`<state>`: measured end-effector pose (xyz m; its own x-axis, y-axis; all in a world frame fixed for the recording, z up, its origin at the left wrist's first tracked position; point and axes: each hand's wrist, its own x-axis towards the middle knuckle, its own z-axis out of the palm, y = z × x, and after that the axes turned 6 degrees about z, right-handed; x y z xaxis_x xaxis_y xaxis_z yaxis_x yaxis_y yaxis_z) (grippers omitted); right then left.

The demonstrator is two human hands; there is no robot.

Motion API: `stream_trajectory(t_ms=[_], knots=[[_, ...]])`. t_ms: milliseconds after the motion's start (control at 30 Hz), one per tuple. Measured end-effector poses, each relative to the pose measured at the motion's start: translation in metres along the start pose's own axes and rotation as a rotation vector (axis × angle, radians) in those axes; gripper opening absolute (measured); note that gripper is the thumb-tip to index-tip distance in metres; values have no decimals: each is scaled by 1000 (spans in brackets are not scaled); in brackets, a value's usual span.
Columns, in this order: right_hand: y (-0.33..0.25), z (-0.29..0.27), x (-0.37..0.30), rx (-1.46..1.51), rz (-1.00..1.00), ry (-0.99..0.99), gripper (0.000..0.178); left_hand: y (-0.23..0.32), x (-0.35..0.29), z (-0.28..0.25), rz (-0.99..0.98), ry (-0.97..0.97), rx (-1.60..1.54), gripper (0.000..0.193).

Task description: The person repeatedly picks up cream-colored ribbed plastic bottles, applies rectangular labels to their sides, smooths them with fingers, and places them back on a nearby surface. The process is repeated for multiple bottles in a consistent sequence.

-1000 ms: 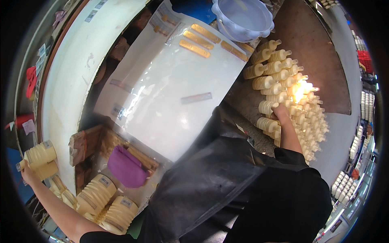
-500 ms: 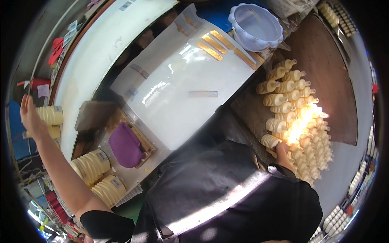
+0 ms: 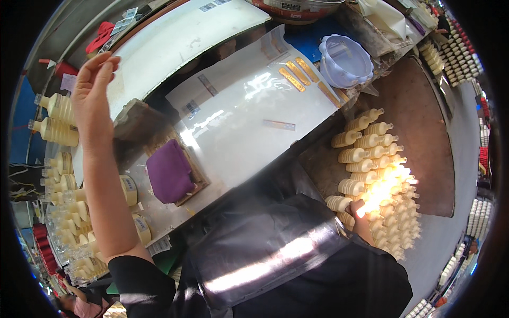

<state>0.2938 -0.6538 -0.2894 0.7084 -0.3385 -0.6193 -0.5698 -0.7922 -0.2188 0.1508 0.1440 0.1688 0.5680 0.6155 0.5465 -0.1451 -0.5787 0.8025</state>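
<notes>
My left hand [image 3: 94,95] is raised at the left, fingers stretched out loosely and nothing visible in them. Just beside it are two cream ribbed bottles [image 3: 58,109] with clear caps. At the right, my right hand [image 3: 361,214] is closed around the neck end of a cream ribbed bottle [image 3: 338,203], at the near edge of a dense group of similar bottles [image 3: 365,153]. Strong sunlight washes out part of that group and some of my fingers. Between my arms, a folded purple cloth [image 3: 169,172] lies on a wooden board.
A glossy white sheet [image 3: 238,127] covers the worktable, with several gold label strips [image 3: 291,79] near its far right corner. Beyond them stands a pale blue basin [image 3: 344,61]. More bottles [image 3: 71,222] crowd the left side behind my forearm. A white panel [image 3: 169,42] lies far left.
My left hand has moved away from the left bottles, up and to the right. My right hand stays on its bottle. The whole view has shifted, bringing more left-side bottles into sight.
</notes>
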Motion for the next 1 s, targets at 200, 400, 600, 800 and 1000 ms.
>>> stream_trajectory(t_ms=[200, 400, 600, 800, 1000], knots=[[-153, -92, -139, -82, -434, -66, 16, 11, -58, 55, -138, -278, -310, 19], [-320, -188, -365, -274, -742, -122, 12, 27, -125, 100, -84, -660, -251, 28], [-429, -219, -490, -474, -1943, -144, 23, 44, -167, 113, 414, -752, -214, 97], [-500, -149, -513, 107, -1543, -573, 41, 40, -202, 62, -198, -422, -598, 105], [-534, 17, -502, -145, -1377, -867, 72, 0, -197, -9, -417, 93, -622, 80]])
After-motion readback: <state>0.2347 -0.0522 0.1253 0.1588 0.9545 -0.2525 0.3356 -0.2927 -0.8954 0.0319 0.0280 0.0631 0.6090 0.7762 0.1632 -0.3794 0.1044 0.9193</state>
